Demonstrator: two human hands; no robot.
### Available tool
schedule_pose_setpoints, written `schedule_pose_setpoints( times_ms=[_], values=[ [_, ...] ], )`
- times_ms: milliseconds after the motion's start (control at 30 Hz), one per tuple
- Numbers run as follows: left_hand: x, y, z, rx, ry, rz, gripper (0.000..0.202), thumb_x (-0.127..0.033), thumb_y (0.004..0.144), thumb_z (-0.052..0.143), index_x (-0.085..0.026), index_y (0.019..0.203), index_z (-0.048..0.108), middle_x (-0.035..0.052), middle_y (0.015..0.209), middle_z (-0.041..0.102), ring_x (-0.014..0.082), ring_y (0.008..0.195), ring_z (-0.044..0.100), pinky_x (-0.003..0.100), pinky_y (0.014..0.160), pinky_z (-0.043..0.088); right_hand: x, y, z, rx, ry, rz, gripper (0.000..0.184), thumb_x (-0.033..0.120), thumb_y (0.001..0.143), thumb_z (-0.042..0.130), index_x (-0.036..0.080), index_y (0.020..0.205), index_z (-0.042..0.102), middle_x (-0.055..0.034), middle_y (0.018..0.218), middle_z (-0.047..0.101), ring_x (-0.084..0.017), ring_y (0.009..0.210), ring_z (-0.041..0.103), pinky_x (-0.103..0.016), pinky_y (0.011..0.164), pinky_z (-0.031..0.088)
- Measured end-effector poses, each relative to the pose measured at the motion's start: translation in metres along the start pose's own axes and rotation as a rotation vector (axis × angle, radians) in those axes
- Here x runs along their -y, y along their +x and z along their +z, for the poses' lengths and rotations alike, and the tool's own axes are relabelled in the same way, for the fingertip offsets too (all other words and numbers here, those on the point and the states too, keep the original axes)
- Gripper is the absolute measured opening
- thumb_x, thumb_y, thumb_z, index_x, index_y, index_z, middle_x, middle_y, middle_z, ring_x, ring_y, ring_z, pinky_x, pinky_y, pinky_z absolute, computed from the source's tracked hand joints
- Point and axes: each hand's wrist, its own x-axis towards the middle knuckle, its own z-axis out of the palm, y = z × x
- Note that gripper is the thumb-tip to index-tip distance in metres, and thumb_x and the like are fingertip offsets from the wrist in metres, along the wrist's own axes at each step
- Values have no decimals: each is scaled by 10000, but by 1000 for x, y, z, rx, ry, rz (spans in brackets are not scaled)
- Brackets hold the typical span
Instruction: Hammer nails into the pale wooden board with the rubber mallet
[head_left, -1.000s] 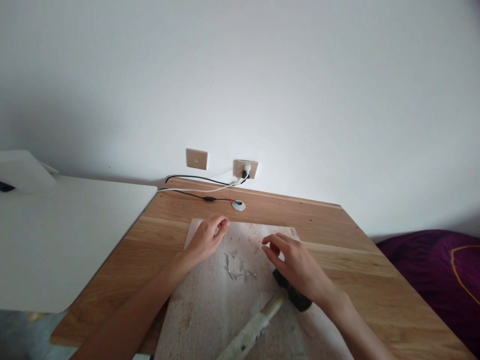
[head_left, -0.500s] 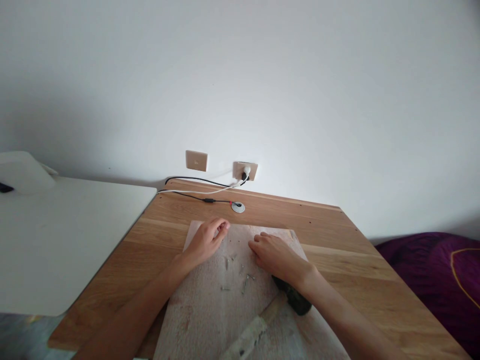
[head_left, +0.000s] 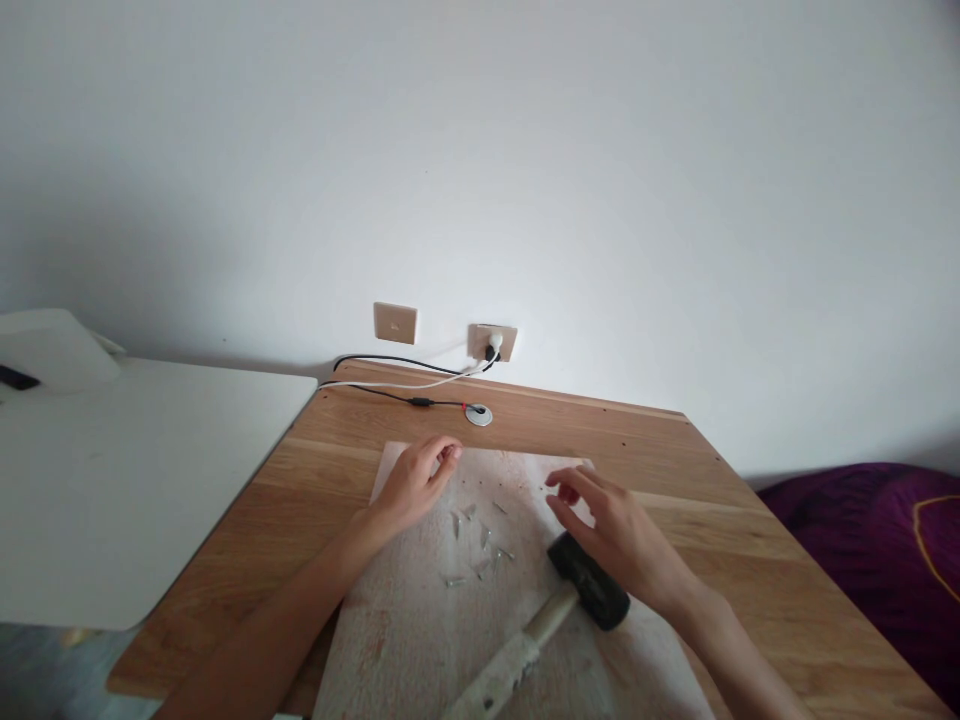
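My left hand [head_left: 420, 482] rests at the far left part of a whitish wooden board [head_left: 405, 640]. Its fingers are curled with the thumb against them; whatever they hold, if anything, is hidden. Over the right side of the board my right hand [head_left: 611, 522] hovers, thumb and fingers apart, nothing between them. Just below it lies a hammer [head_left: 592, 582] with a black head and a pale, worn handle pointing toward me. Several small silvery screws or nails [head_left: 485, 537] are scattered mid-board. A row of small dark dots [head_left: 501, 486] runs near the board's far edge.
The board lies on a wooden desk [head_left: 750, 560] against a white wall. Black and white cables [head_left: 390, 384] run to a wall socket [head_left: 493, 343] and a round cable hole [head_left: 478, 414]. A white table [head_left: 187, 470] adjoins at left; purple fabric [head_left: 840, 530] is at right.
My right hand has moved right and toward me, its fingers spreading from a closed shape. More of the dots, small metal pieces and hammer head show. My left hand has stayed nearly still.
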Motion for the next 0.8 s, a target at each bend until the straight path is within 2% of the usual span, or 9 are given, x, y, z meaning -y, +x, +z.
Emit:
schedule_pose_setpoints(
  times_ms=[100,200,267,367,467,567,700,800],
  values=[
    [-1,-2,-7,-30,41,6,234,-333,1037,466,-204,1017,660,49,948,731,183,868,672,312,830,520,-25,-32,-9,-176,45,100,289,450,995,503,237,1050,691,-82,1009,725,-208,814,683,-309,687,556],
    [-4,-14,-24,-31,122,1,212,-336,1018,491,-214,1049,662,62,1009,727,208,952,683,356,894,532,-57,-68,-3,-280,78,264,353,536,935,542,247,1043,714,-95,1073,719,-210,769,686,-296,575,559],
    [-8,-31,-39,-31,174,-7,219,-350,1012,501,-223,1088,661,75,1075,717,231,1041,674,392,948,531,-78,-94,8,-349,103,378,418,593,879,567,243,1050,720,-99,1042,722,-208,697,686,-304,525,562],
    [-16,-69,-59,-65,257,-93,257,-395,1005,499,-232,1111,668,83,1112,720,255,1072,682,425,977,546,-100,-127,29,-390,194,522,510,652,808,602,223,1059,717,-116,1011,749,-245,745,741,-330,583,614],
    [-23,-107,-69,-77,313,-218,331,-461,981,519,-250,1190,664,74,1185,730,275,1126,689,456,1014,559,-106,-147,43,-300,323,615,540,658,800,633,257,1155,700,-86,1025,797,-279,921,785,-337,757,653],
    [-26,-134,-68,-78,336,-327,374,-496,973,508,-249,1202,673,79,1204,738,283,1129,700,476,1011,576,-103,-152,49,-245,374,587,534,641,810,647,284,1204,692,-70,1069,811,-284,1017,776,-328,839,646],
    [-27,-149,-63,-107,282,-400,430,-550,949,506,-248,1189,696,89,1202,756,288,1068,737,460,950,619,-96,-149,46,-229,374,545,502,630,837,638,278,1189,702,-86,1077,815,-284,959,789,-322,800,656],
    [-26,-153,-62,-135,212,-449,419,-569,934,522,-256,1136,712,79,1150,777,274,990,763,424,888,648,-93,-147,41,-218,402,522,492,626,863,618,276,1201,693,-93,1153,800,-283,1026,777,-318,844,649]
  ],
)
